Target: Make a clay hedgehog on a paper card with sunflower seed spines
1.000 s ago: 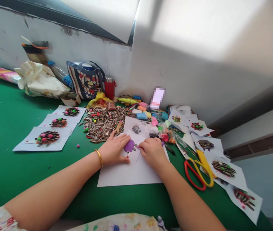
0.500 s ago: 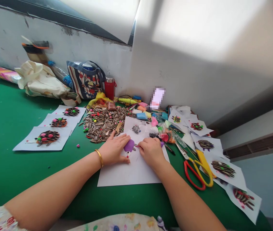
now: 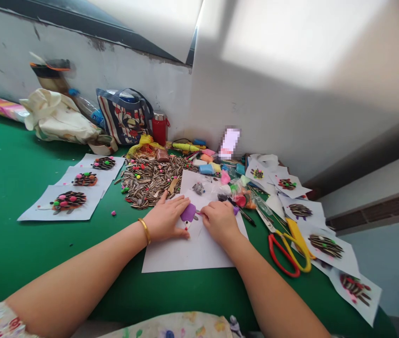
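Note:
On a white sheet of paper (image 3: 181, 258) lies a flat purple clay shape (image 3: 188, 213) with a small pointed face drawn below it, a dark eye and a red dot at its tip. My left hand (image 3: 167, 218) rests flat on the sheet at the shape's left side, fingers stretched out, a gold bangle on the wrist. At the shape's right, my right hand (image 3: 220, 221) is closed in a pinch close to the paper. Something small and purplish shows at its fingertips, too small to name. A dark seed (image 3: 195, 217) touches the shape's right edge.
Sunflower seeds (image 3: 150, 185) lie heaped behind my left hand. Scissors (image 3: 286, 253) with red and yellow handles lie at right. Finished seed hedgehog pictures (image 3: 69, 202) stand left, more pictures (image 3: 326, 246) right. Clay packets (image 3: 206, 169), bags (image 3: 125, 117) and a red flask (image 3: 159, 129) line the wall.
Both hands keep nearly the same place and pose. The whole view has shifted very slightly; nothing else visibly differs.

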Demonstrator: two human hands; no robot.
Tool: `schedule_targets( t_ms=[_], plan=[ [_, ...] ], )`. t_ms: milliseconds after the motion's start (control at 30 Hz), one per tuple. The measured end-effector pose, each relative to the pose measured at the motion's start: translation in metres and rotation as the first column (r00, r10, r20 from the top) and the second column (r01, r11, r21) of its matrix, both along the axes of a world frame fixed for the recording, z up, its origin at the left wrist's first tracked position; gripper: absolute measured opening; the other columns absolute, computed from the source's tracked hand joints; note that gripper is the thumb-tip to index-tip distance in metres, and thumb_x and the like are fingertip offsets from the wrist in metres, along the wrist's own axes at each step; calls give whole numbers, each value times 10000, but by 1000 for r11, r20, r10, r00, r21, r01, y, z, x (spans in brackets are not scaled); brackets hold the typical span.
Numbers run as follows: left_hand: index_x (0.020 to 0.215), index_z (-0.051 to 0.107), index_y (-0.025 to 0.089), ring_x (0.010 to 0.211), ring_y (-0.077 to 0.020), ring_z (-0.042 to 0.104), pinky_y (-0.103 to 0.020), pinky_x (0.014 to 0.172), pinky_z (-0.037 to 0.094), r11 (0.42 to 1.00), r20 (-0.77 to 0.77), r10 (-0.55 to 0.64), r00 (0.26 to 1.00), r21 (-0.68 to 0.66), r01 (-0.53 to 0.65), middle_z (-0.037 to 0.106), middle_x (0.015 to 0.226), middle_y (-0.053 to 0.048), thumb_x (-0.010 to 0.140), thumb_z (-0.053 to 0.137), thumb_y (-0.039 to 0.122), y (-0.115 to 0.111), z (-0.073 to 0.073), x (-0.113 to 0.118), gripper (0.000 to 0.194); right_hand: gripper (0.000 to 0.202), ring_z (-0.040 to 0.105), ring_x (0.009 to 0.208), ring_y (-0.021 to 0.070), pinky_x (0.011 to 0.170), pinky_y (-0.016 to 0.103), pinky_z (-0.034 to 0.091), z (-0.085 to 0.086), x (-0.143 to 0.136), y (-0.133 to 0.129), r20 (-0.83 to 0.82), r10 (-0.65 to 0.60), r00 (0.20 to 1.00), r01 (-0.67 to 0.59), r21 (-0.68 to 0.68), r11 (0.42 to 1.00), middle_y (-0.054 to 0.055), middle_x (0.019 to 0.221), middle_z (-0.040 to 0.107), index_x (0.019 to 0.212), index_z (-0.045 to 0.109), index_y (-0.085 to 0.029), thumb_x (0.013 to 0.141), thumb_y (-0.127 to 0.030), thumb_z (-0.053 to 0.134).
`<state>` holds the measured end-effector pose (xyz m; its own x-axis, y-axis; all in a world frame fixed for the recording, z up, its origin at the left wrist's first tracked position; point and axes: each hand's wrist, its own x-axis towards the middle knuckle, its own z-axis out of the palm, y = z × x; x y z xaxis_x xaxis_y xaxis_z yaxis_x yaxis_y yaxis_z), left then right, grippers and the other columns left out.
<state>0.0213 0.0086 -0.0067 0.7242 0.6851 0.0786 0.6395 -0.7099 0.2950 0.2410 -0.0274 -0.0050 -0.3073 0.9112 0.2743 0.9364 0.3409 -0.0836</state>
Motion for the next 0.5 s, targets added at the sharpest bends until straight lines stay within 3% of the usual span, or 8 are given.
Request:
schedule_targets(
  t_ms=[500],
  plan=[
    [1491, 293, 217, 1420, -327, 329, -529, 1182, -1, 1000, -17, 0, 1000, 6, 0, 416, 1509, -156, 710, 637, 710, -1, 1, 0, 986, 168, 580, 855, 165, 787, 326, 243, 5, 5, -1, -72, -9, 997, 4, -66, 998, 29, 831, 694, 846, 738, -233, 851, -152, 591]
  ],
)
